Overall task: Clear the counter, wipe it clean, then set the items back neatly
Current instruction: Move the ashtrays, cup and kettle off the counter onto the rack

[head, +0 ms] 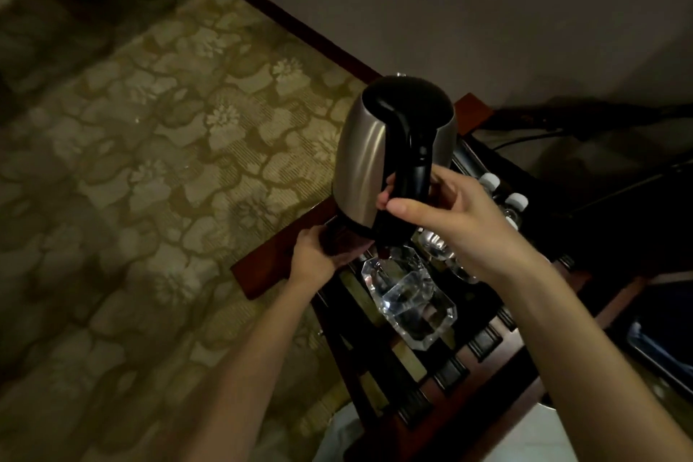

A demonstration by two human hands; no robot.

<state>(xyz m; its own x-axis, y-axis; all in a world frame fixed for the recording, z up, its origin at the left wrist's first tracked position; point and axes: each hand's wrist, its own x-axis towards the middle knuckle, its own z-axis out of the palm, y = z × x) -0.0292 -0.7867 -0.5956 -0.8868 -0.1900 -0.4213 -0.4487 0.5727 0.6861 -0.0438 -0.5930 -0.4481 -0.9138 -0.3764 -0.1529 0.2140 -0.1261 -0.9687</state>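
A steel electric kettle (365,157) with a black lid and handle is lifted above the dark wooden counter (483,345). My right hand (446,214) grips its black handle from the right. Below the kettle, my left hand (317,251) holds a dark object at the counter's left edge, probably the kettle's base; the kettle hides most of it. A clear faceted glass dish (416,308) lies on the counter in front of my wrists. Two water bottles with white caps (504,195) stand behind my right hand.
The counter stands in a dim corner against a grey wall (487,11), with a black cable (525,137) running behind it. Patterned green carpet (150,180) fills the left. Something white (540,435) shows at the bottom edge. A clear glass (435,244) stands under my right hand.
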